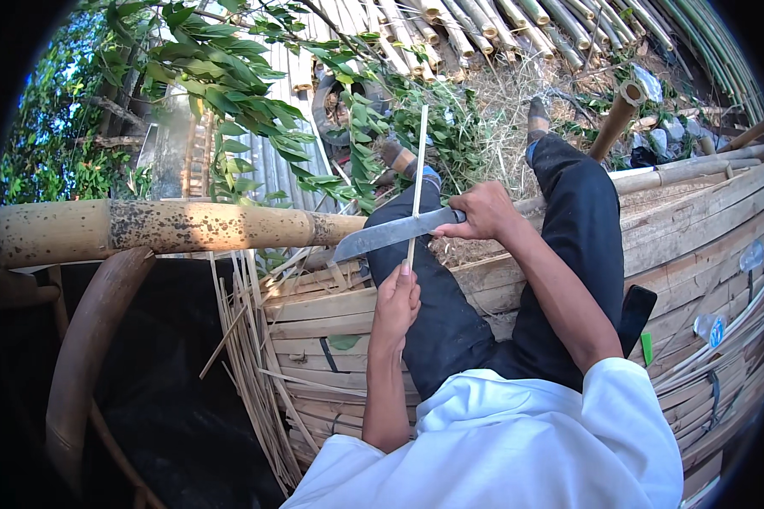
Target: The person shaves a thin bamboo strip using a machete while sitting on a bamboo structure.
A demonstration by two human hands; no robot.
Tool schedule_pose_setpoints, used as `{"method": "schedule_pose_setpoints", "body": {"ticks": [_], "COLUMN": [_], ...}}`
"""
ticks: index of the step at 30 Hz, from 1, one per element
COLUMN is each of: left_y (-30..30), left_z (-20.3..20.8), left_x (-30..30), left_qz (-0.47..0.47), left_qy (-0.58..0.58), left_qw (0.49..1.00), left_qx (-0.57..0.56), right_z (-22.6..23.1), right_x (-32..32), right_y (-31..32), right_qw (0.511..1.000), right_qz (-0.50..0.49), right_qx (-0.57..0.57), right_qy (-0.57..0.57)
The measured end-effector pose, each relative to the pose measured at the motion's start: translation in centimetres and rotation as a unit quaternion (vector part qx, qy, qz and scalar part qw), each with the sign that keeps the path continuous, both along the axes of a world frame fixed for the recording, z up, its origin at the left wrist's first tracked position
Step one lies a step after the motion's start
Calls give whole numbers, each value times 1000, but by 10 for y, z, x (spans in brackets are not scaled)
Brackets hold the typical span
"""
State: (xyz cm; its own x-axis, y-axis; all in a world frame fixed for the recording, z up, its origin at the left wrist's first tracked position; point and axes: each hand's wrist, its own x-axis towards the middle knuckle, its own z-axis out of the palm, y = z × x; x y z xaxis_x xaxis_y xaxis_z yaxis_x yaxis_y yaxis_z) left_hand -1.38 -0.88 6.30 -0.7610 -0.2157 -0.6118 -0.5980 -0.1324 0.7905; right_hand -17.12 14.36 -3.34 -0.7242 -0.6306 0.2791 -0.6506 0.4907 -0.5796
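In front of my knees, my left hand (396, 310) is closed around the lower end of a thin, pale bamboo strip (421, 161) that points up and away from me. My right hand (482, 214) grips the dark handle of a machete (382, 235). Its wide grey blade lies across the strip, pointing left, a little above my left fingers. Blade and strip appear to touch where they cross. Part of the handle is hidden inside my right fist.
I sit on a slatted bamboo platform (331, 331). A thick bamboo pole (170, 227) runs across at left, above a bundle of thin strips (250, 356). A phone (637, 314) and a plastic cup (706, 329) lie at right. Leafy branches (221, 93) hang ahead; cut bamboo poles (484, 25) lie beyond.
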Motion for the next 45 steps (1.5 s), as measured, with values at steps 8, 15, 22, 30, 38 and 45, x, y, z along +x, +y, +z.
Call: {"method": "schedule_pose_setpoints", "body": {"ticks": [8,15,22,30,38,45], "left_y": [-7,-8,-5,-2,4,1], "left_z": [1,10,-7,-13,-9,-14], "left_x": [14,28,33,10,1,4], "left_qz": [27,-13,63,33,61,50], "left_qy": [-10,-11,23,54,53,45], "left_qw": [999,999,995,993,996,997], "left_qx": [41,46,-73,-98,-31,-39], "right_z": [2,-36,-36,-5,19,17], "right_x": [-26,-61,-42,7,21,21], "right_y": [19,35,10,-13,-13,-16], "right_qw": [984,915,830,890,964,977], "right_qz": [-150,-303,-310,-108,66,83], "right_qx": [2,-11,-174,-195,-86,-87], "right_qy": [-98,-265,-430,-399,-243,-174]}}
